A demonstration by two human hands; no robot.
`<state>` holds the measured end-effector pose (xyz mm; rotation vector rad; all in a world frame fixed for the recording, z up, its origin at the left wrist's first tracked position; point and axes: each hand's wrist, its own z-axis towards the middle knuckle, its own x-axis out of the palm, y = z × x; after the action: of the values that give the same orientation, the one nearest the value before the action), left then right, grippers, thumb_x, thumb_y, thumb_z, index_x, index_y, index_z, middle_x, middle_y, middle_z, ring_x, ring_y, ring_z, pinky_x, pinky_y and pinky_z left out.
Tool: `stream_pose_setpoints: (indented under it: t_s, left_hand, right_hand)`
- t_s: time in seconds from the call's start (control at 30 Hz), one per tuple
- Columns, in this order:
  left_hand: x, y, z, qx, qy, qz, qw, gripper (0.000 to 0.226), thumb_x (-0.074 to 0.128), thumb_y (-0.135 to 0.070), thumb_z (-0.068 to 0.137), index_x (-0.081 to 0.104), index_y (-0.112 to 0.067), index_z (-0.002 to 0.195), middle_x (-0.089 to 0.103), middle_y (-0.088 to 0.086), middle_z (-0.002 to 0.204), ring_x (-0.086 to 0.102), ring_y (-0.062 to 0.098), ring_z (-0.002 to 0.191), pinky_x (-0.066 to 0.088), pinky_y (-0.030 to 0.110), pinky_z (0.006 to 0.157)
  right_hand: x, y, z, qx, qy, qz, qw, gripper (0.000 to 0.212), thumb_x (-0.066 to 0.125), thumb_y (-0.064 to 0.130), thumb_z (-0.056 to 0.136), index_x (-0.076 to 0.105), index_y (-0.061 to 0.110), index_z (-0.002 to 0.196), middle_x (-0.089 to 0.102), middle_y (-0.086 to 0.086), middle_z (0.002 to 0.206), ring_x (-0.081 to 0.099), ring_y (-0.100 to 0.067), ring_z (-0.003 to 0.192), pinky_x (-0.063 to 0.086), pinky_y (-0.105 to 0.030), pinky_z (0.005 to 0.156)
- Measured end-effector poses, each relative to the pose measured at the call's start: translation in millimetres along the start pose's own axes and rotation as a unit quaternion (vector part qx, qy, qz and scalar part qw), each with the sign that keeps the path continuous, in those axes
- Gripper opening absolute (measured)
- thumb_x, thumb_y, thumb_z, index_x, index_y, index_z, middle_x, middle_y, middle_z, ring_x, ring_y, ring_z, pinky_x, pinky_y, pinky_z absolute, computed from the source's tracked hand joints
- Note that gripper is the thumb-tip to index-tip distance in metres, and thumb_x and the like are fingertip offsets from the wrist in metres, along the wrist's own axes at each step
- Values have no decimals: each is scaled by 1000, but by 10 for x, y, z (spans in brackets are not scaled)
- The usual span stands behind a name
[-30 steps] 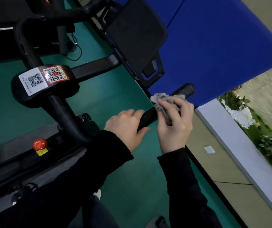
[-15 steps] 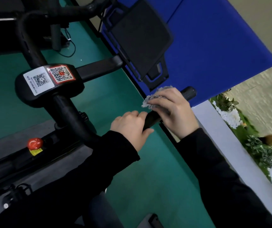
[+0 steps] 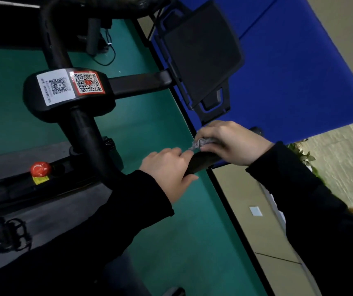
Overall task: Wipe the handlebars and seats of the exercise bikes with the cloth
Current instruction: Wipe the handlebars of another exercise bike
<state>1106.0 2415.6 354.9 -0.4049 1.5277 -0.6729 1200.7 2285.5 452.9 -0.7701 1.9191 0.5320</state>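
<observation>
The gray cloth (image 3: pixel 201 143) sits on top of the black bar (image 3: pixel 201 163), under the fingers of the right hand (image 3: pixel 233 142). That hand bends over the bar and pinches the cloth against it. The left hand (image 3: pixel 167 169) is just beside it, lower down the same bar, with its fingers wrapped round the bar. Its fingertips almost touch the edge of the cloth. I cannot tell if they do touch.

Only a small crumpled bit of the cloth shows. The rest is hidden under the right hand. Both hands cover much of the bar, but its round tip peeks out past the right hand. The far loop of the bar is cut off at the top. The pedal (image 3: pixel 7 236) at the lower left is dark and hard to see. Two stickers (image 3: pixel 71 85) and a red knob (image 3: pixel 40 168) show clearly.
</observation>
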Motion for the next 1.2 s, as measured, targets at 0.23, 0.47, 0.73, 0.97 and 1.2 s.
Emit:
stream_pose_setpoints:
  t_s: [0.23, 0.47, 0.73, 0.97, 1.2]
  left_hand:
    - [35, 13, -7, -3, -16, -17, 1000, 45, 45, -55, 89, 45, -31, 126, 56, -5, 108, 53, 20, 107, 42, 32, 82]
    - [42, 7, -8, -7, -22, -12, 1000, 48, 46, -57, 87, 44, -33, 129, 57, -7, 111, 54, 19, 108, 42, 31, 85]
    - [36, -1, -19, -17, -21, -14, 1000, 46, 49, -56, 85, 47, -35, 126, 59, -9, 107, 56, 17, 105, 44, 30, 81]
    - [-13, -50, -7, -23, -9, 28, 999, 53, 41, -65, 83, 45, -35, 127, 56, -10, 111, 51, 16, 109, 42, 31, 87]
    - [-18, -240, 142, -15, -14, 49, 999, 65, 36, -66, 85, 36, -28, 137, 52, -6, 122, 47, 19, 118, 40, 35, 96]
  right_hand:
    - [-199, -325, -173, 46, -71, -10, 996, 11, 62, 17, 91, 68, 15, 99, 65, -8, 97, 62, -30, 94, 49, -44, 83]
    - [102, -105, -284, -59, -134, 25, 989, 15, 62, 9, 91, 71, 10, 103, 65, -7, 107, 60, -25, 107, 49, -37, 90]
    - [-53, -370, -363, -4, -185, 43, 982, 12, 66, 6, 88, 71, 11, 97, 65, -6, 101, 62, -25, 102, 49, -41, 90]
    - [275, -373, -504, -4, -380, 40, 924, 15, 60, 4, 91, 72, 6, 100, 63, -12, 110, 57, -29, 111, 42, -32, 99]
    - [593, -319, -473, 15, -460, 14, 888, 17, 57, 3, 92, 71, 3, 103, 62, -16, 114, 54, -31, 110, 44, -45, 90]
